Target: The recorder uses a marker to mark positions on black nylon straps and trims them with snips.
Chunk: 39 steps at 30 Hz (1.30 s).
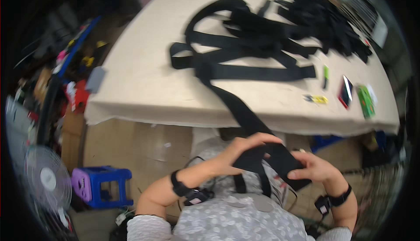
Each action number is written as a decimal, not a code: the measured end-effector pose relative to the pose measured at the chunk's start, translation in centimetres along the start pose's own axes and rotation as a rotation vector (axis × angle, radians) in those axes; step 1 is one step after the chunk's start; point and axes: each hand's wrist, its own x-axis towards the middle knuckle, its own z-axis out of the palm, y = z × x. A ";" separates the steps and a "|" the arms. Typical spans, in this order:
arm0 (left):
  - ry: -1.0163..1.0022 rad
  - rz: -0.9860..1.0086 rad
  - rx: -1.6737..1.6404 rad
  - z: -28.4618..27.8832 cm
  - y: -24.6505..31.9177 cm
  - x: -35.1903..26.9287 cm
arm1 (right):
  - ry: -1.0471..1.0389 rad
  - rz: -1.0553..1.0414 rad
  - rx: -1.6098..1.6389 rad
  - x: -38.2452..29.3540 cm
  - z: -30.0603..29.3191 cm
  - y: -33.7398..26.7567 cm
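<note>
Above my lap, my left hand [251,149] holds a folded part of a wide black fabric strap [241,109], its fingers over the top. My right hand [310,167] pinches the same strap further right, thumb on its face. From my hands the strap runs up over the table's front edge to a loose heap of black straps [259,37] on the cloth-covered table [147,86]. Narrower black straps [265,183] hang down between my hands. Both hands look slightly blurred.
At the table's right lie yellow-handled thread snips [315,99], a green and black cutter [325,76], a phone [345,91] and a green box [366,101]. More black straps [328,24] are piled behind. On the left stand a blue plastic stool [111,186] and a fan [48,178].
</note>
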 end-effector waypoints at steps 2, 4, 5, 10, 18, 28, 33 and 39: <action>-0.001 0.098 -0.122 0.1 -0.3 -0.3 | 0.113 0.065 -0.004 0.6 0.8 -0.3; 0.060 0.221 -0.063 -0.2 -0.6 -0.5 | 0.265 -0.014 -0.008 1.3 2.0 -0.5; 0.085 0.139 -0.055 0.0 -0.7 -0.5 | 0.147 -0.048 -0.072 1.8 2.3 -0.9; 0.163 0.091 -0.106 1.3 -1.7 -0.6 | 0.314 -0.012 -0.317 2.4 4.0 -1.6; 0.285 0.131 0.087 1.4 -4.8 -0.5 | 0.282 -0.056 -0.389 5.4 4.7 -1.8; 0.168 -0.278 -0.424 -0.1 -1.5 -2.0 | 0.242 -0.109 -0.039 6.3 4.9 -0.7; 0.177 -0.282 -0.253 -1.1 0.0 -2.0 | 0.112 -0.053 0.018 5.6 3.3 -1.2; 0.273 -0.476 -0.436 -2.3 -0.5 -1.3 | 0.046 -0.060 -0.104 6.8 2.0 -1.9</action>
